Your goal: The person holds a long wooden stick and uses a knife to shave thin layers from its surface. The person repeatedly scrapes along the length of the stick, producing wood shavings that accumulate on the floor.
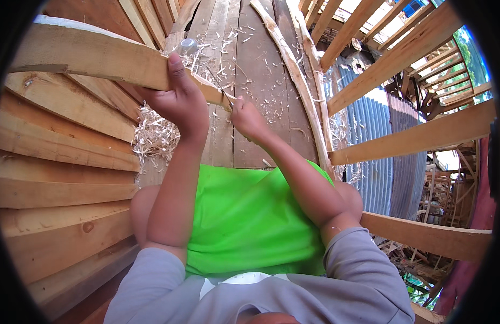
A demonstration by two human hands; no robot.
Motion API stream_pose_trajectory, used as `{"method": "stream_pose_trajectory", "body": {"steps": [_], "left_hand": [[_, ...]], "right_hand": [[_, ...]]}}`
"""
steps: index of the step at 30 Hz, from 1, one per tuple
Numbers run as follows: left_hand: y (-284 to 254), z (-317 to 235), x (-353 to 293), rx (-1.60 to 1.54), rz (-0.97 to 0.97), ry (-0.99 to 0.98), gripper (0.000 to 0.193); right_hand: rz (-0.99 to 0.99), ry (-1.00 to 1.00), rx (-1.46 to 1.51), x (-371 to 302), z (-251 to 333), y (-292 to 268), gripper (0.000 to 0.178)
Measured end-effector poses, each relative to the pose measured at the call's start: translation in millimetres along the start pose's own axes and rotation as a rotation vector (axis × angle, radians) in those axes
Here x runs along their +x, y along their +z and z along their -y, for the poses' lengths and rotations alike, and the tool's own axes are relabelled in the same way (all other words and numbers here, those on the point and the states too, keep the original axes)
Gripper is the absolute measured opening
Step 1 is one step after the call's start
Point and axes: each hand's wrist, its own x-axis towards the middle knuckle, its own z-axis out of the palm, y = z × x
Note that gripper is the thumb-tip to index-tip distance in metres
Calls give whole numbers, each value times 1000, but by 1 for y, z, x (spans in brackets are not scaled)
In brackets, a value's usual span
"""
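Observation:
A long, pale wooden board (107, 58) slants from the upper left toward the middle. My left hand (180, 103) grips it from below near its right part, thumb up along its face. By the board's narrow right end is my right hand (249, 117), closed in a fist around a thin knife (220, 85). Its dark, slender blade slopes up and left from the fist, across the board's end; the handle is mostly hidden by my fingers. Whether the edge touches the wood I cannot tell.
Curled shavings (159, 129) heap by the plank wall (66, 154) on my left. More lie scattered over the board floor (261, 86), where a clear round container (188, 46) stands. Peeled poles (285, 51) and a slatted railing (412, 137) border the right, with corrugated metal sheets (369, 146) beyond.

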Motion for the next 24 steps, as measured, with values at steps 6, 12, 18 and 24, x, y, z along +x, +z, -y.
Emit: {"method": "stream_pose_trajectory", "body": {"steps": [6, 12, 18, 24], "left_hand": [[11, -14, -4, -59, 42, -47, 42], [1, -6, -2, -32, 38, -30, 44], [7, -8, -1, -34, 36, -6, 44], [4, -9, -2, -6, 46, -12, 44]], "right_hand": [[-59, 138, 114, 32, -72, 14, 56], [-128, -207, 51, -9, -8, 0, 55], [-149, -9, -88, 12, -61, 14, 53], [-84, -187, 118, 10, -42, 11, 47]]}}
